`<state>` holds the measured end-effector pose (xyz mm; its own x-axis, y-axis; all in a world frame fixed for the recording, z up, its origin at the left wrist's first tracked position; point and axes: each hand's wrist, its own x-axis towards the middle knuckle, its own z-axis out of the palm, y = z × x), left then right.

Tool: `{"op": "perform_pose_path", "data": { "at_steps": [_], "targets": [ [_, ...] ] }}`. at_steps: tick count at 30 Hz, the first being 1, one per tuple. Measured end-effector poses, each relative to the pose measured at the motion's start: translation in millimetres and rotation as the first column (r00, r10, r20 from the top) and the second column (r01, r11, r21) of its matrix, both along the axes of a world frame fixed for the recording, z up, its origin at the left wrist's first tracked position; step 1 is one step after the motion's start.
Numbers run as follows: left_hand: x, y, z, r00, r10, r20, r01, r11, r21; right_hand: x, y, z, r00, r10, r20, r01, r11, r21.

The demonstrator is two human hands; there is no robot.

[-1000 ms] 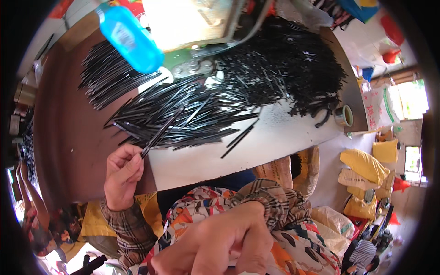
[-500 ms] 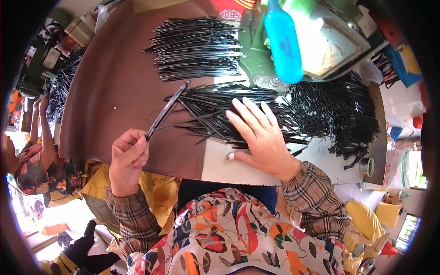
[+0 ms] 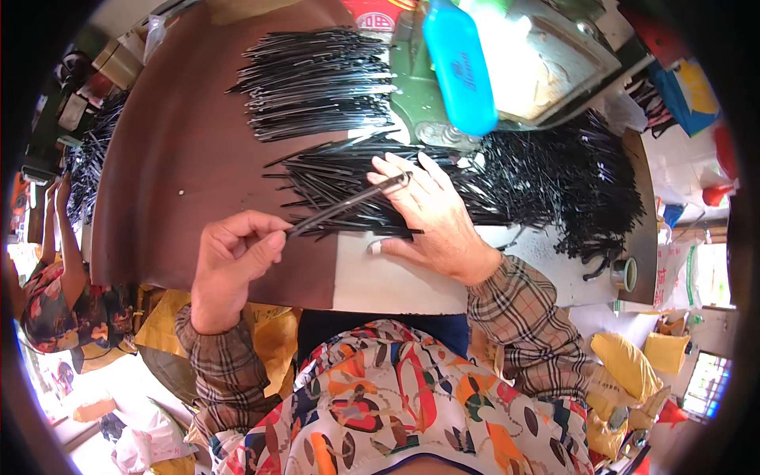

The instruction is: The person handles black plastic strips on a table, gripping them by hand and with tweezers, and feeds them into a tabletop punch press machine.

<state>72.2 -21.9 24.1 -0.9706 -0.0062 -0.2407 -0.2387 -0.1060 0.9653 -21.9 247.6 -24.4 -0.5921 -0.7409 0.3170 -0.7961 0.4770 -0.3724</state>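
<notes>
My left hand (image 3: 237,265) pinches one end of a small bunch of long, thin black strips (image 3: 340,211) between thumb and fingers. Their far end, which looks rounded or looped, reaches over the fingers of my right hand (image 3: 431,218). That hand lies palm down with its fingers stretched over a loose heap of black strips (image 3: 317,178); a white wrap circles its thumb. Beyond the heap, a neater row of similar strips (image 3: 317,83) lies side by side. What is under my right palm is hidden.
A tangled mass of black strips (image 3: 574,186) covers the table's right side, near a small round tin (image 3: 624,274). A green machine (image 3: 416,95) with a blue oblong piece (image 3: 461,71) stands at the back. Another person's arms (image 3: 67,237) show at far left, by more strips.
The strips in my left hand have swung down to the right, their far end now over my right fingers. The whole view has shifted slightly.
</notes>
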Motion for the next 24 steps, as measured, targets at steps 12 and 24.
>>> {"op": "perform_pose_path", "data": {
  "at_steps": [12, 24],
  "targets": [
    [-8, 1, -13, 1.0, 0.004, 0.017, -0.004, 1.0, 0.008, 41, 127, 7, 0.985, -0.17, -0.039, 0.173, 0.98, 0.094],
    [-26, 30, 17, 0.983, -0.185, 0.006, 0.184, 0.978, -0.095, 47, 75, 9, 0.934, -0.341, -0.107, 0.299, 0.911, -0.285]
  ]
}}
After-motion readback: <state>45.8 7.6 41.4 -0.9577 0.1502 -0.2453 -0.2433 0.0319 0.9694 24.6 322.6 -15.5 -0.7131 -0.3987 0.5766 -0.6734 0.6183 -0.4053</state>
